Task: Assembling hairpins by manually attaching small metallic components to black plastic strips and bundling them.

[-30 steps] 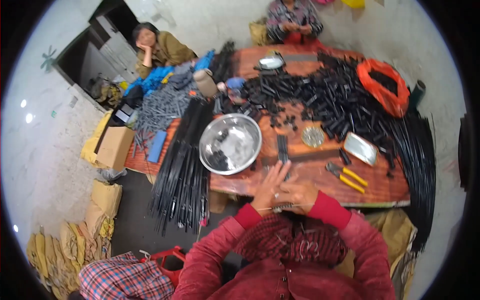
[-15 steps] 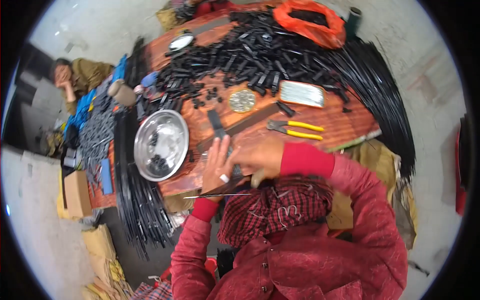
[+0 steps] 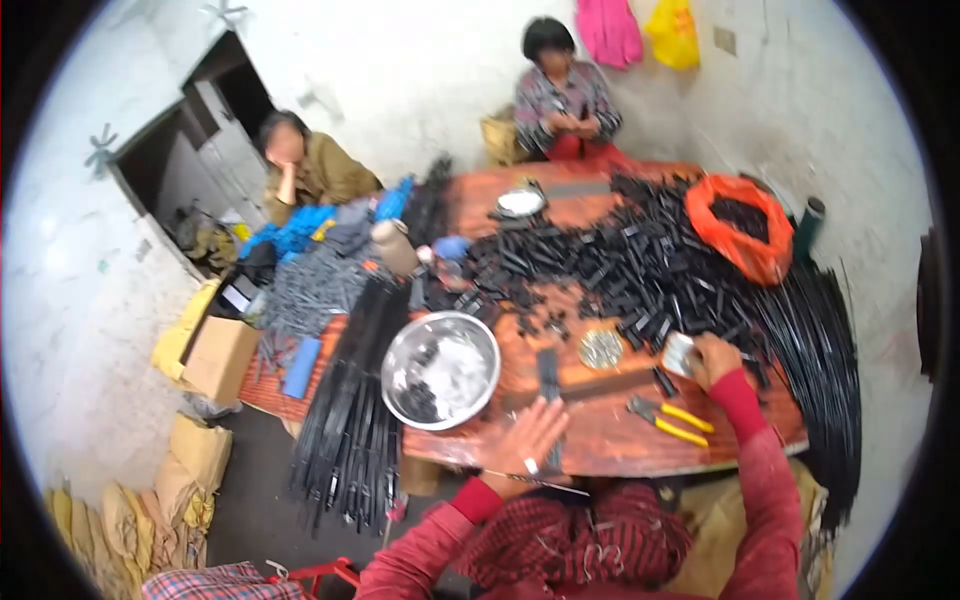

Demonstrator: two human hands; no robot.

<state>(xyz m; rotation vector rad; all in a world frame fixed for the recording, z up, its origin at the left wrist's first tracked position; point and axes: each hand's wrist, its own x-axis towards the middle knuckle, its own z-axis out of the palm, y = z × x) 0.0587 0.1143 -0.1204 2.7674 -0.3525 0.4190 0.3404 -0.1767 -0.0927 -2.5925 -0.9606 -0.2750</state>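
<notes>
Beneath right hand [image 3: 717, 360], partly hidden tray [image 3: 676, 353]

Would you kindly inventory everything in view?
Table: one, reddish-brown, centre
Steel bowl: one, silver, near left
Pliers: one, yellow-handled, near right
Tray: one, silvery, right
Small pieces: uncounted, silvery, left of tray
Black parts: many, black, centre to right
Bag: one, orange, far right
Cylinder: one, dark green, beside bag
Long strips: two bundles, black, left and right
Grey pieces: many, grey, left
Block: one, blue, left
Box: one, brown, left
Sacks: several, tan, lower left
Hanging items: two, pink, yellow, top
People: two, brown and patterned tops, far side
Left hand: one, red-sleeved, flat over dark strips
Right hand: one, red-sleeved, at tray
</notes>
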